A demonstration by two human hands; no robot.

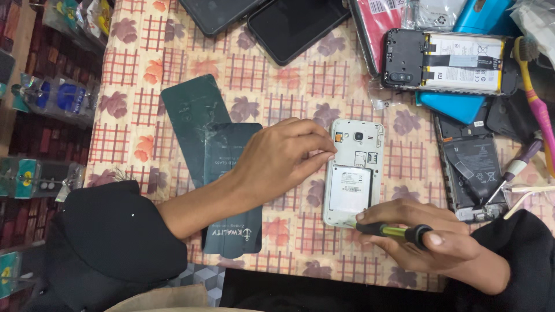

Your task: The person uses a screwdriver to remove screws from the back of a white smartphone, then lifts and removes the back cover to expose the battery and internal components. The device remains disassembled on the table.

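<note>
Fingers (317, 151) of the left hand (277, 159) curl down loosely and press the upper left edge of a white phone (354, 173), nothing gripped between them. Right hand (425, 234) is closed around a screwdriver (393, 231) with a black and yellow-green handle, thumb on top, tip at the phone's bottom left corner.

Head view, containers: none proper — the phone's own shell acts as one, its back cover off, a white battery (350, 189) seated in the bay, camera and card slots exposed above it.

White phone lies face down, upright to the camera, middle of the table on a floral checked tablecloth (133, 75). Shell looks clean, pale grey-white, edges intact.

Around it: two dark green screen-protector packets (199, 124) overlapping to the left under the left forearm; two dark phones (292, 23) at the top edge; an opened black phone with long white battery (451, 62) at upper right; another opened phone (471, 173) just right — a second screwdriver (514, 170) resting across it; pink toothbrush (537, 104) at far right.
</note>
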